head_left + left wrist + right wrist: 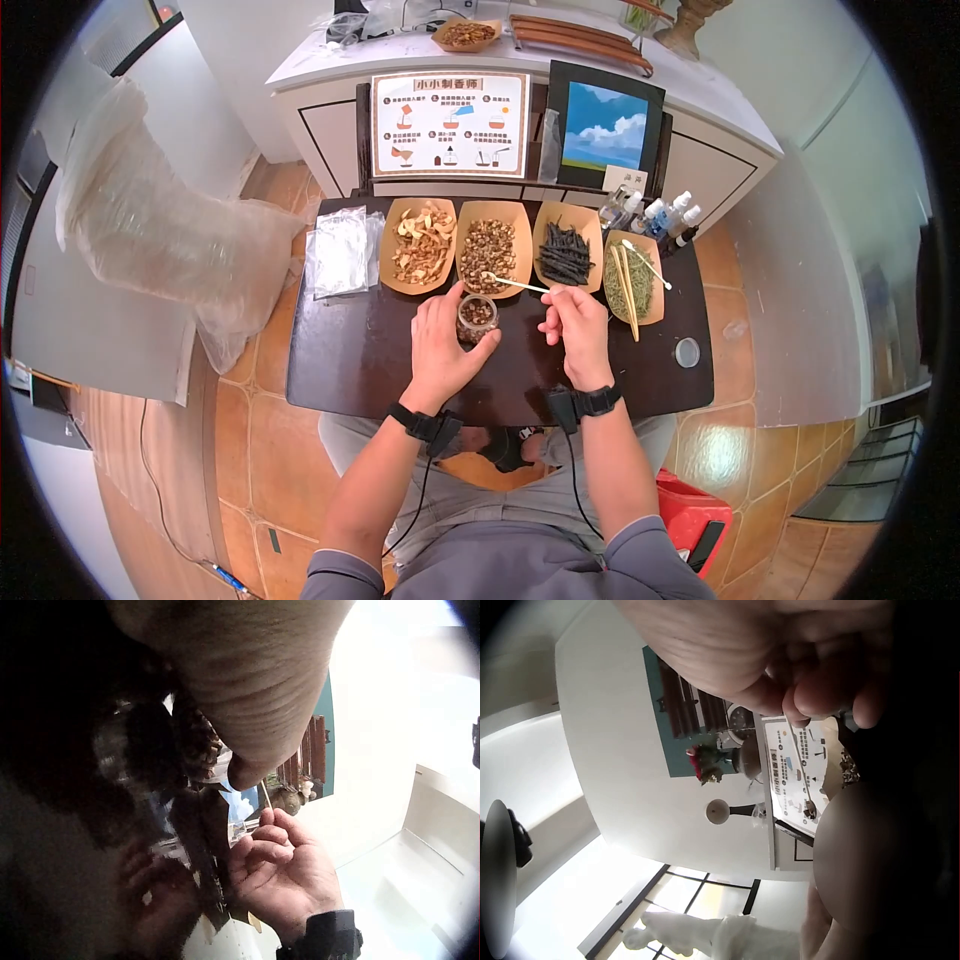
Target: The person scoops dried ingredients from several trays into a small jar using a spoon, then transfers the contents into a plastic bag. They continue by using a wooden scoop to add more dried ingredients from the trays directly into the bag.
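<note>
A small clear jar (478, 312) partly filled with brown dried pieces stands near the middle of the dark table. My left hand (440, 348) holds it, thumb on the right side and fingers on the left. Between thumb and fingertips my right hand (580, 332) pinches a thin pale long-handled spoon (522, 286). Its scoop end reaches left over a paper tray (518, 222) of brown dried pieces, just behind the jar. In the right wrist view, the tip of the spoon (809, 811) carries a little brown material. The left wrist view shows the jar (206, 750) in shadow beneath the hand.
Beside that tray stand a tray of pale slices (421, 245), one of black strips (566, 252) and one of green herb (634, 275) with tongs across it. Silvery bags (338, 252) lie left, small bottles (655, 215) back right, a clear lid (687, 352) right.
</note>
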`<state>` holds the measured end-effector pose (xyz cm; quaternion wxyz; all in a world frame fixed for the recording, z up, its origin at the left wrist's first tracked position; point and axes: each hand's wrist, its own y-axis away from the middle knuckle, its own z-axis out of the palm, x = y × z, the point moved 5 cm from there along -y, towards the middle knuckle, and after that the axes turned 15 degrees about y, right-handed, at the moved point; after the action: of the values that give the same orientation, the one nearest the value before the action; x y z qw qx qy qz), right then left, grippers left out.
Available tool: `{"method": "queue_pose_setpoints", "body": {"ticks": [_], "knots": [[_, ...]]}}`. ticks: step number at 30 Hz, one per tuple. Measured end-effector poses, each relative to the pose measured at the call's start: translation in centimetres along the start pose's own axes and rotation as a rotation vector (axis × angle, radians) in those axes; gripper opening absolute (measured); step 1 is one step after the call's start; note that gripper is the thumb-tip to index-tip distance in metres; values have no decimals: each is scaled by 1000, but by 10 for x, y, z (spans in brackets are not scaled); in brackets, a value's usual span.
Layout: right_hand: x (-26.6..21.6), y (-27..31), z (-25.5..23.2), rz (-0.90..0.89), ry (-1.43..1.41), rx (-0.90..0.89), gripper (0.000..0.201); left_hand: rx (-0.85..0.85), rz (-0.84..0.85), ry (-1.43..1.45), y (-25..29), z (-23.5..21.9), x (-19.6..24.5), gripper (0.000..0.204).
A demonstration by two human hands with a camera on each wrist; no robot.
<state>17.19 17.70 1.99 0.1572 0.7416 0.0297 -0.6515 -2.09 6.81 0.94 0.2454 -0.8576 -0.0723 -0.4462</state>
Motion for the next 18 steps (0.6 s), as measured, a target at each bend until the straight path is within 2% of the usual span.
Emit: {"method": "queue_pose_setpoints", "body": {"ticks": [5,8,9,11,13,15,17,18], "knots": [[-10,18,-8,-98,100,-26,31,-1,0,2,-1,-1,0,88],[-21,31,-6,-237,353,-95,24,-1,-10,2,0,-1,1,88],[-19,31,-6,-237,353,-95,24,-3,-12,4,0,0,0,88],[-21,31,-7,-339,385,-54,23,-5,-14,7,0,0,-1,88],[-21,28,-9,-282,312,-23,24,2,2,-4,0,0,0,88],[-18,21,-17,-209,276,133,25,-9,-12,1,0,0,-1,88],[-6,6,-18,-207,310,159,27,-23,-24,9,0,1,-1,89],[0,0,-19,-259,418,239,28,-9,-12,5,0,1,-1,88]]}}
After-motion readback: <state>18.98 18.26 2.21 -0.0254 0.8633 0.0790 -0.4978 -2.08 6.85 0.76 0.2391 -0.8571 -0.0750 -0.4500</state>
